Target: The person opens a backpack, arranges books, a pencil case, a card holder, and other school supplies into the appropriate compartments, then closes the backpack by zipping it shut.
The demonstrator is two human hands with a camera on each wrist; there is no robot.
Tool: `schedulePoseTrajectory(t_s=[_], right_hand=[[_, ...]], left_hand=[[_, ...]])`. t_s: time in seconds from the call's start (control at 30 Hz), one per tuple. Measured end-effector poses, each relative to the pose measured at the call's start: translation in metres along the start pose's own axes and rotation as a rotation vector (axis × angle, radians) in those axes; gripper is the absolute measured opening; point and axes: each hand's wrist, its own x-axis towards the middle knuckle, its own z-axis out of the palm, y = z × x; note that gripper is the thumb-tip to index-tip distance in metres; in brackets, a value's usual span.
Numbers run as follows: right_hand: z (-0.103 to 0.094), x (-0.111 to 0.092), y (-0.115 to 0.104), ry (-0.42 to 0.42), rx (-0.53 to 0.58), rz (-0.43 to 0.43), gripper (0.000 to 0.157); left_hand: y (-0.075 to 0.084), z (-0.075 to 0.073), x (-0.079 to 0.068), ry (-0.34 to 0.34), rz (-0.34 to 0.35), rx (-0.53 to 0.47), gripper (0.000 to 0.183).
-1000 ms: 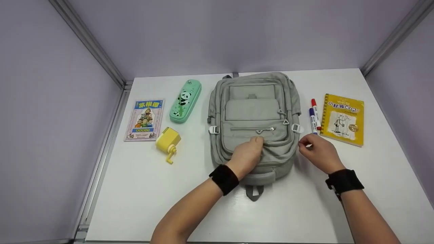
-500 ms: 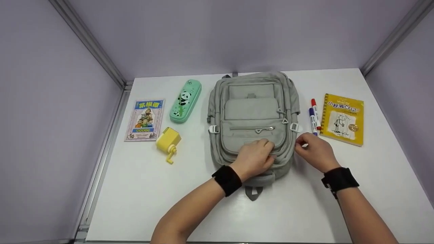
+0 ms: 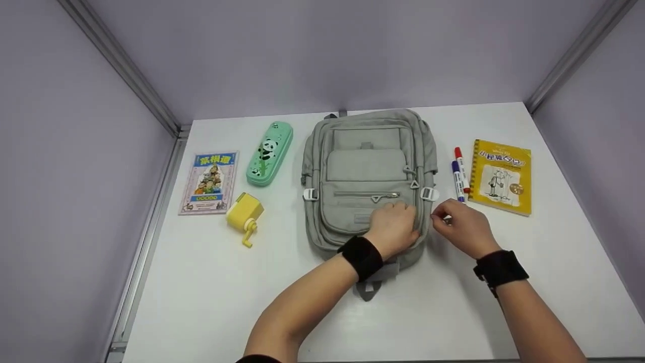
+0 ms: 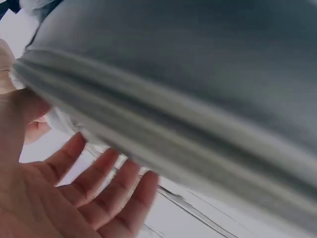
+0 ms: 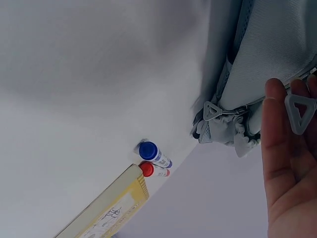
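Head: two hands [image 3: 395, 228], one backpack [image 3: 365, 166] (two markers [image 3: 458, 180]).

Your left forearm [image 3: 308, 297] enters at the lower edge, bent at the elbow [image 3: 279, 327], and slants up to the right. Your left hand [image 3: 394, 228] is back upward, its thumb toward your right hand [image 3: 466, 229]; in the left wrist view its four fingers [image 4: 116, 196] are gently bent, slightly apart. Your right forearm [image 3: 541, 320] slants up to the left from the lower right. That hand's thumb and index fingertip meet in a pinch. Your two hands are near each other without touching.
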Motion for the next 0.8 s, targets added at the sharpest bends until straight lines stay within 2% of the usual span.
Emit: schedulePoseTrajectory(t_s=[0.13, 0.37, 0.6, 0.8], right_hand=[[-0.001, 0.0, -0.002, -0.007, 0.013, 0.008, 0.004], [-0.004, -0.006, -0.002, -0.047, 0.011, 0.016, 0.005], [-0.009, -0.015, -0.005, -0.038, 0.003, -0.065, 0.009], [-0.012, -0.023, -0.016, -0.055, 0.018, -0.135, 0.014]], left_hand=[[0.006, 0.0, 0.005, -0.004, -0.001, 0.033, 0.03], [0.006, 0.003, 0.006, -0.037, -0.041, -0.058, 0.02], [0.003, 0.003, 0.006, 0.006, -0.009, -0.08, 0.02], [0.003, 0.003, 0.008, 0.011, 0.011, -0.067, 0.022]])
